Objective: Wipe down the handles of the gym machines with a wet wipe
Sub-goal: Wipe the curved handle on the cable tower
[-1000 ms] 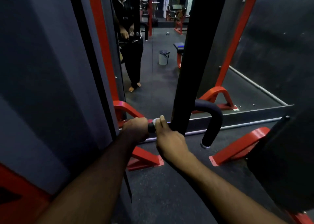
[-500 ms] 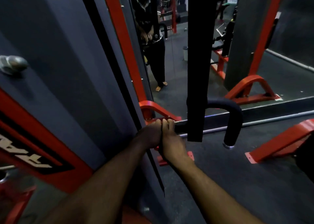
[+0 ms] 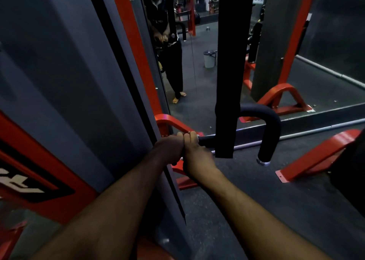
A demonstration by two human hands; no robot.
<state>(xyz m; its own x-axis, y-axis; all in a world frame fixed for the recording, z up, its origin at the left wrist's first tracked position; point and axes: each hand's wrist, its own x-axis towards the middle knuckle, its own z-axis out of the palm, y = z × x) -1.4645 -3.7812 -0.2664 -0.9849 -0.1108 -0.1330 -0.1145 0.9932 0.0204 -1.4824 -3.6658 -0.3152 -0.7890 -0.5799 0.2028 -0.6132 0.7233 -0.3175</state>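
Your left hand [image 3: 169,148] and right hand [image 3: 195,153] curl side by side around the near end of the black padded U-shaped handle [image 3: 270,129]. No wipe shows between them. A black vertical post [image 3: 229,82] hides the handle's middle.

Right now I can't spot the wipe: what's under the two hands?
Both hands, left and right, curl round the left end of the black handle. No wipe shows; the fingers cover whatever lies beneath.
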